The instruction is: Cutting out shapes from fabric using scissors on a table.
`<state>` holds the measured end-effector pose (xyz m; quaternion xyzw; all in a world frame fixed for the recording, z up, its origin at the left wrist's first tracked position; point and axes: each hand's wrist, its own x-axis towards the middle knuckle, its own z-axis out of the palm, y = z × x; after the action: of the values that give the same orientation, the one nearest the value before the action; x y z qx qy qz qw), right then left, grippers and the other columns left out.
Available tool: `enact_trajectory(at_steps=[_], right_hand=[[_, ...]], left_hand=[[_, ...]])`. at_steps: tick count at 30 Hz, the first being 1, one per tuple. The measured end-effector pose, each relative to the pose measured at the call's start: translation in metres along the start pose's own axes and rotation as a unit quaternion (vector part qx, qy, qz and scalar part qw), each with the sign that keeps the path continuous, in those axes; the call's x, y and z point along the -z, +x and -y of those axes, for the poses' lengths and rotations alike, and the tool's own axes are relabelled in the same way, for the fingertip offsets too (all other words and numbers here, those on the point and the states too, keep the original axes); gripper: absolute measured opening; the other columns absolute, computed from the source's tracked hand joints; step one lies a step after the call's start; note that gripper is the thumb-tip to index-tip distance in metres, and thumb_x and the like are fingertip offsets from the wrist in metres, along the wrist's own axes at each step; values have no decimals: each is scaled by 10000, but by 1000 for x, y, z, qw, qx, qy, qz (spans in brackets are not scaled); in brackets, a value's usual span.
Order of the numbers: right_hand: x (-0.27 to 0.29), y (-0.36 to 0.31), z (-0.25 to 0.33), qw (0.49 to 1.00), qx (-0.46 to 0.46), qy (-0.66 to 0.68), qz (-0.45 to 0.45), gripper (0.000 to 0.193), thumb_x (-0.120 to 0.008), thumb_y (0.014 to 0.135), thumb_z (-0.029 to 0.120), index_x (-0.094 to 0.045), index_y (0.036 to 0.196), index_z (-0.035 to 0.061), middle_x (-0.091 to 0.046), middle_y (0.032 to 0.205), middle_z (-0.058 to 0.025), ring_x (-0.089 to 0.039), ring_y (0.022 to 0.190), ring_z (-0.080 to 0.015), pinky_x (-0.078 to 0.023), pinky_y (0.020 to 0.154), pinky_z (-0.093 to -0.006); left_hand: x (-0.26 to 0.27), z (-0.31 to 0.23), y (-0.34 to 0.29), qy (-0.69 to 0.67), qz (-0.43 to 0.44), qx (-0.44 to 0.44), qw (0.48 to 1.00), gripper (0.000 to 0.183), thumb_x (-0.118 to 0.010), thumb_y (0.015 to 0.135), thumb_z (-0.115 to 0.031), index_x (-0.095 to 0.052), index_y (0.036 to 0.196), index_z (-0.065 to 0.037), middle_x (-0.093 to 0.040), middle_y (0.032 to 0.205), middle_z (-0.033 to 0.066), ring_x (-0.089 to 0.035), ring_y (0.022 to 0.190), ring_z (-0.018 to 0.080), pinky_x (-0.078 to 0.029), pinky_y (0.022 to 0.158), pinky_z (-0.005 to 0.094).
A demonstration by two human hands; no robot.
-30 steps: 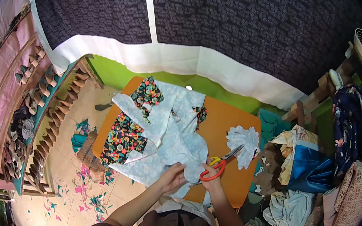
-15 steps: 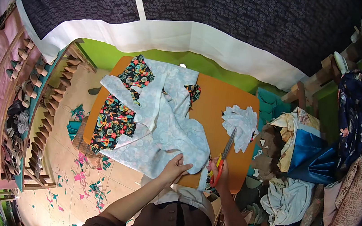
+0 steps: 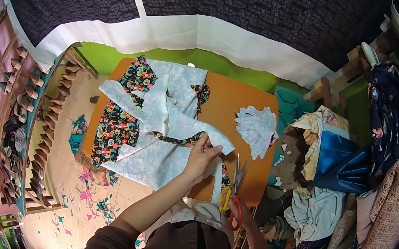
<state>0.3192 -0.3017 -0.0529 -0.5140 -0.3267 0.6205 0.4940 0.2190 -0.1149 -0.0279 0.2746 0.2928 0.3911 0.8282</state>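
Note:
My left hand (image 3: 200, 158) pinches the lifted edge of a large fabric piece (image 3: 147, 163), pale blue-white on its upper side. A black floral print shows along its folds and left part. My right hand (image 3: 242, 213) grips scissors (image 3: 235, 192) with red and yellow handles, at the table's near right edge. The blades point away from me and stand apart, with no cloth visibly between them. Beside them a narrow pale strip (image 3: 217, 182) with black floral cloth lies over the table edge. A crumpled pile of pale cut pieces (image 3: 257, 130) rests at the table's right.
The orange-brown table (image 3: 230, 96) stands before a green wall (image 3: 98, 57) with a dark patterned curtain (image 3: 253, 11) above. Wooden shoe-form racks (image 3: 40, 140) are at left; fabric scraps (image 3: 99, 207) litter the floor. Folded cloths, including blue satin (image 3: 337, 159), crowd the right.
My left hand has moved up and away from me, folding the fabric's near right edge back. The scissors have come down toward me, off the cut pile, and their blades have spread apart.

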Motion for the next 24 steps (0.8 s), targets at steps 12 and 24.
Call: enact_trajectory(at_steps=[12,24], right_hand=[[-12,8,-24,999,-23,-43,-6,320,-379,887,242,-385,1088,-8,-447,815,-44,-461,711,-121,-400,677,-256],[-29,20,-8,993,-35,-95,-64,435,-448,846,358,-365,1080,1,-429,869,-71,-449,817,-162,-379,749,-295]], left_hand=[[-16,14,-14,117,-75,-22,990,259,-571,784,-44,-421,995,-24,-491,758,5,-492,679,56,-382,555,174],[-4,19,-27,169,-55,-38,983,593,-587,765,-24,-221,1228,35,-472,667,10,-469,598,50,-379,518,165]])
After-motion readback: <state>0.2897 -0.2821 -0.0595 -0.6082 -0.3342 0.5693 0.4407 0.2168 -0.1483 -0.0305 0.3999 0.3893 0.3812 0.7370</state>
